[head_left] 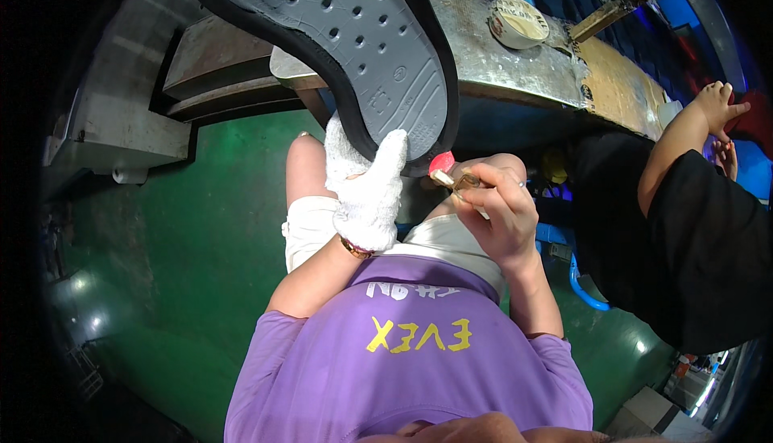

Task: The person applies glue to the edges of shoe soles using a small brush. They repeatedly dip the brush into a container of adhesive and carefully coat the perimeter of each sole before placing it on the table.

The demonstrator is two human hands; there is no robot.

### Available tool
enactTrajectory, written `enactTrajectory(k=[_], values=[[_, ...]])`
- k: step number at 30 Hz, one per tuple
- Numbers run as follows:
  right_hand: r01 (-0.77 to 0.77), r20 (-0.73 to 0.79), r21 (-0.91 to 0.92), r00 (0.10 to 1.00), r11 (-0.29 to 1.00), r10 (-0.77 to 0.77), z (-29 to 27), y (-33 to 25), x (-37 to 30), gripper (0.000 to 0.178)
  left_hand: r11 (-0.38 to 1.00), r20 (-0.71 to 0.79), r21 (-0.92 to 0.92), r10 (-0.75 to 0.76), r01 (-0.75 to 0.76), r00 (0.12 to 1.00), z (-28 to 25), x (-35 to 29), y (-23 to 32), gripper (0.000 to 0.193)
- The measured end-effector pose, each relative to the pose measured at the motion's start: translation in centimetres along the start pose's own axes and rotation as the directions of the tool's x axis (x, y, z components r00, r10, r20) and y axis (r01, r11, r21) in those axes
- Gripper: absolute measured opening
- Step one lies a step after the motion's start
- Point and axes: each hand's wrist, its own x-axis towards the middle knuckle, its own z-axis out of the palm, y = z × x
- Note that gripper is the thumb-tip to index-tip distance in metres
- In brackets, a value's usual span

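My left hand (pixel 366 181), in a white knitted glove, grips the near end of a large shoe sole (pixel 322 28). The sole has a grey inner face with rows of small holes and a raised black rim. It stands tilted up in front of me, its far end running past the top edge of the view. My bare right hand (pixel 501 209) pinches a small tool with a pale stem (pixel 442 178) and a red-pink head. That head lies at the black rim near the sole's rounded end; whether it touches cannot be seen. The tool's exact kind is unclear.
A worn metal bench (pixel 499 60) spans the far side, bearing a round tub (pixel 518 22) of pale stuff and a cardboard sheet (pixel 616 80). At right sits a person in black (pixel 684 233), arm reaching forward. A metal cabinet (pixel 133 121) stands left on the green floor (pixel 193 282).
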Motion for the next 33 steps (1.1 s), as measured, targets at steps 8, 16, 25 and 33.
enactTrajectory(k=[8,16,25,33], values=[[-0.022,-0.079,0.022,0.997,1.000,0.024,0.2,0.0,-0.7,0.029,0.998,-0.007,-0.026,-0.052,0.052,0.999,0.6,-0.2,1.0,0.045],[-0.083,-0.164,-0.150,0.985,0.985,0.057,0.3,1.6,-0.9,0.024,0.994,-0.019,0.107,0.032,-0.029,0.999,-0.7,-0.2,-0.3,0.049],[-0.028,-0.095,-0.066,0.995,0.997,0.022,0.1,1.2,0.1,0.027,0.968,-0.011,0.207,0.146,-0.140,0.989,-1.1,0.4,-0.7,0.053],[-0.027,-0.003,0.107,1.000,0.994,0.028,0.1,1.1,-1.7,0.025,0.992,-0.022,0.119,0.053,-0.050,0.998,-0.4,0.5,-1.1,0.055]])
